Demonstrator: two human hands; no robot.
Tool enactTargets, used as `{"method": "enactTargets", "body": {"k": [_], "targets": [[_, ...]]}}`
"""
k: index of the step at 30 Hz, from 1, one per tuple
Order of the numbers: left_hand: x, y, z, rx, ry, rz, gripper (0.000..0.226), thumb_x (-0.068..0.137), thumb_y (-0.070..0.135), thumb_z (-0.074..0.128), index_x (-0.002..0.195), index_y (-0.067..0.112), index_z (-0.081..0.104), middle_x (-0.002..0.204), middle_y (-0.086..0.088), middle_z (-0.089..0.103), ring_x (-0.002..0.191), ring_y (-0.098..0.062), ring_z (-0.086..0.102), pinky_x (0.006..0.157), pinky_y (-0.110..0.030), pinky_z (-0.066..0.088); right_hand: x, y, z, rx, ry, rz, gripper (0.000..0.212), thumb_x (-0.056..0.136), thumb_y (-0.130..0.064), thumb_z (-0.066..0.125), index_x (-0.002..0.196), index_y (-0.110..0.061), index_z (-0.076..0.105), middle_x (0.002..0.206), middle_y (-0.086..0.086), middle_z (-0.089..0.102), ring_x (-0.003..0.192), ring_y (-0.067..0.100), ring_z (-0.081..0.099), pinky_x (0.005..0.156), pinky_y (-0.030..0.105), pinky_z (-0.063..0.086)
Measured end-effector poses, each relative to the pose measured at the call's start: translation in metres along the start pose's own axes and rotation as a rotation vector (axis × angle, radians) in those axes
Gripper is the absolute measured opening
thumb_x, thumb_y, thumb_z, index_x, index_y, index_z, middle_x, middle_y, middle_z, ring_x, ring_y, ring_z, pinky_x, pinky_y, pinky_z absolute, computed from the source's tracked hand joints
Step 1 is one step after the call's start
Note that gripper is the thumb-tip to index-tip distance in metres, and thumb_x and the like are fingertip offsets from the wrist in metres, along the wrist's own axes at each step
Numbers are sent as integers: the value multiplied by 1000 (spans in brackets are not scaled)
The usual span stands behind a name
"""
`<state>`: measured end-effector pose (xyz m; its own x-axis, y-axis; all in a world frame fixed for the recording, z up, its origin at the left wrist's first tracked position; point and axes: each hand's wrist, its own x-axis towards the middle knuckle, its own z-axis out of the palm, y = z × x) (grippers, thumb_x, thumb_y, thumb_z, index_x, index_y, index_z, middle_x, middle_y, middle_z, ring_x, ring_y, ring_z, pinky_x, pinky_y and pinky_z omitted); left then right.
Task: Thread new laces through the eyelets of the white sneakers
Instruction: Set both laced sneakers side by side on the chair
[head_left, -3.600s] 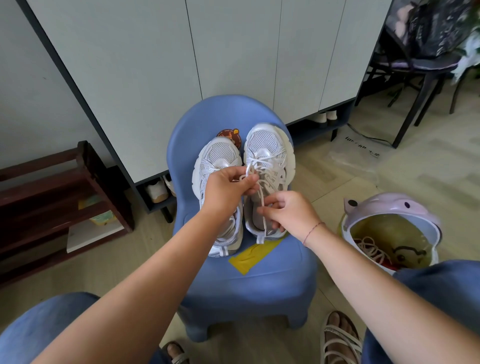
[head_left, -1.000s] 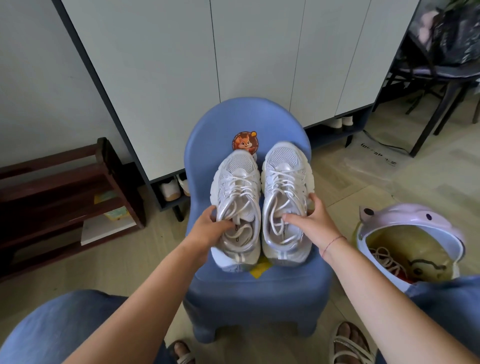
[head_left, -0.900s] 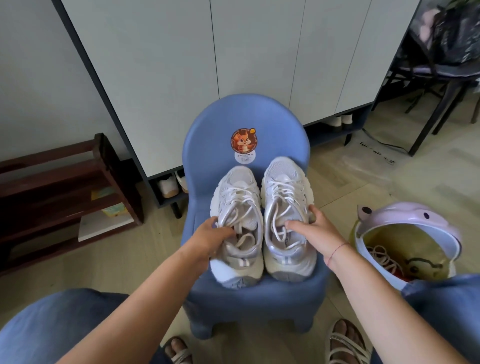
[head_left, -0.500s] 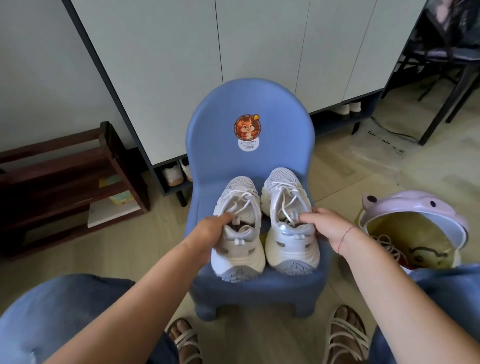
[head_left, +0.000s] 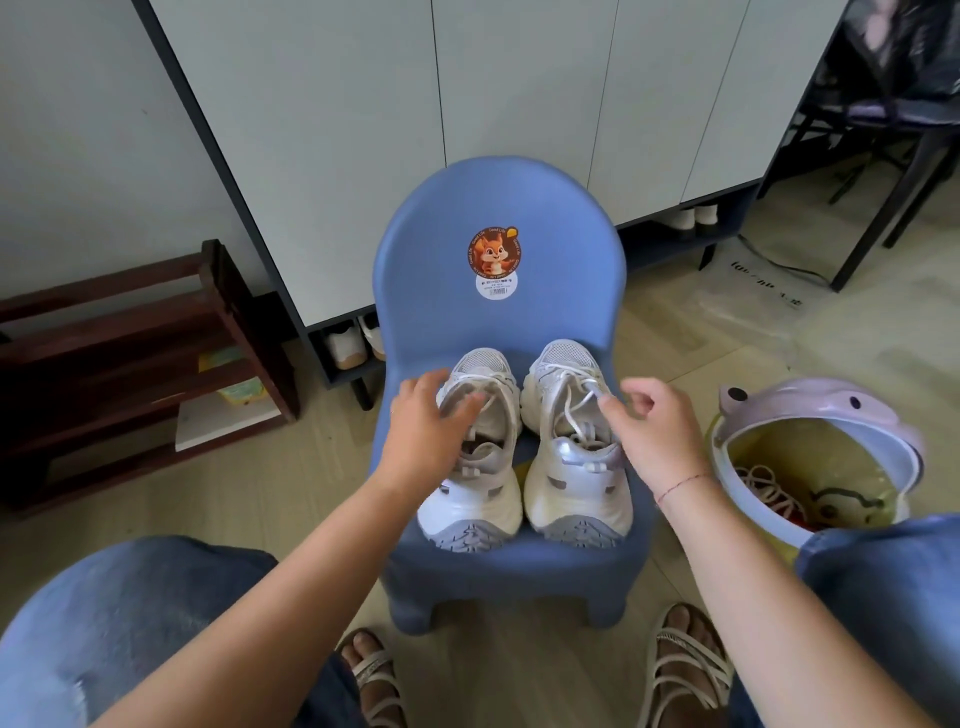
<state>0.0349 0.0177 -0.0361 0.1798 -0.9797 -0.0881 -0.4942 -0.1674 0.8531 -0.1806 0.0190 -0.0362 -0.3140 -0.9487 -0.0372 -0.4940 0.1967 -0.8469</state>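
Bucket (head_left: 810, 410): on the floor right of the chair (head_left: 441, 234), lilac rim with little frog eyes, yellowish inside. Tangle of loose laces (head_left: 768, 486) lying in the bottom, plus something red I can't make out.
Cabinet (head_left: 363, 130): white doors, open slot along the bottom with pale shoes (head_left: 343, 347) tucked in.
Rack (head_left: 104, 343): dark wood, left of the cabinet; a yellowish thing and a white board sit on its shelves, too shaded to say more.
Chair: small blue kiddie one in front of the cabinet, squirrel sticker (head_left: 492, 252) on the backrest. Seat holds the left sneaker (head_left: 472, 493) and right sneaker (head_left: 571, 488) just beside each other, heels nearest the camera, toes at the backrest.
Laces (head_left: 574, 410): white, already crisscrossed up both sneakers, loops flopping into the right one's opening.
Left hand (head_left: 426, 436): laid on the left sneaker's outer side, fingers spread and pretty straight, thumb lying across the opening. Resting on it, not clamping.
Right hand (head_left: 657, 441): by the right sneaker's outer side, fingers loosely curled, thumb poking toward the laces. Can't tell if the thumb tip actually touches a loop; nothing pinched between the fingers as far as I can see.
Legs: jeans (head_left: 130, 623) at both bottom corners, sandals (head_left: 685, 670) on the floor in front of the chair.
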Motion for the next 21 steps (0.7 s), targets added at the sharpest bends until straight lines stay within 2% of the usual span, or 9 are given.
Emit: {"method": "enactTargets", "body": {"k": [2, 3, 5, 7, 9, 11, 14, 17, 21], "targets": [[-4, 6, 2, 67, -15, 165, 16, 92, 39, 57, 99, 28, 67, 109, 4, 59, 112, -20, 54, 83, -24, 42, -13, -16, 3, 25, -48, -101, 23, 86, -32, 63, 102, -16, 65, 94, -2, 66, 92, 13, 62, 84, 29, 49], [-3, 1, 3, 69, -6, 174, 15, 91, 40, 57, 89, 29, 67, 103, 5, 60, 106, -22, 56, 82, -26, 45, -17, -20, 8, -1, -115, -117, 19, 85, -34, 63, 95, -18, 65, 88, -6, 66, 86, 11, 61, 81, 28, 49], [1, -7, 1, -17, 57, 37, 30, 86, 52, 56, 99, 27, 66, 115, 2, 57, 112, -22, 54, 95, -37, 47, -20, -26, 22, -161, -222, -131, 27, 84, -44, 62, 76, -19, 57, 72, -7, 58, 72, 16, 56, 68, 31, 45], [4, -13, -5, -134, 58, -182, 54, 87, 57, 54, 126, 19, 56, 133, -4, 52, 123, -22, 49, 105, -38, 39, -18, -33, 27, -267, -177, -151, 38, 84, -49, 58, 70, -15, 52, 65, -2, 49, 67, 22, 49, 61, 36, 40], [8, -18, -9, -209, -57, -369, 60, 93, 51, 51, 136, 9, 46, 137, -4, 48, 123, -22, 46, 99, -32, 36, -8, -35, 21, -310, 52, -133, 36, 85, -47, 59, 95, -13, 60, 91, 3, 59, 87, 24, 55, 77, 39, 46], [9, -20, -12, -279, -177, -498, 61, 91, 54, 54, 132, 9, 48, 129, -3, 48, 123, -25, 46, 95, -37, 38, 6, -21, 11, -389, 143, -40, 53, 81, -52, 61, 119, -16, 53, 121, 6, 53, 109, 29, 52, 92, 41, 44], [10, -22, -11, -389, -287, -581, 61, 81, 59, 63, 118, 11, 62, 122, -8, 62, 113, -26, 56, 87, -36, 47, 17, 2, 10, -120, -151, 283, 69, 76, -59, 63, 127, -14, 50, 128, 8, 54, 114, 30, 53, 95, 38, 43], [10, -23, -8, -427, -332, -603, 60, 77, 58, 67, 115, 11, 65, 115, -9, 67, 106, -23, 60, 84, -32, 45, 18, 14, 15, 233, -413, 439, 49, 83, -52, 61, 117, -16, 59, 115, 6, 64, 103, 21, 59, 83, 32, 46], [6, -22, -7, -415, -323, -625, 68, 71, 62, 71, 117, 13, 64, 115, -8, 67, 104, -24, 60, 73, -32, 48, 17, 27, 19, 493, -410, 461, 45, 86, -30, 65, 127, -15, 54, 112, 8, 67, 93, 22, 65, 70, 30, 48]]}}
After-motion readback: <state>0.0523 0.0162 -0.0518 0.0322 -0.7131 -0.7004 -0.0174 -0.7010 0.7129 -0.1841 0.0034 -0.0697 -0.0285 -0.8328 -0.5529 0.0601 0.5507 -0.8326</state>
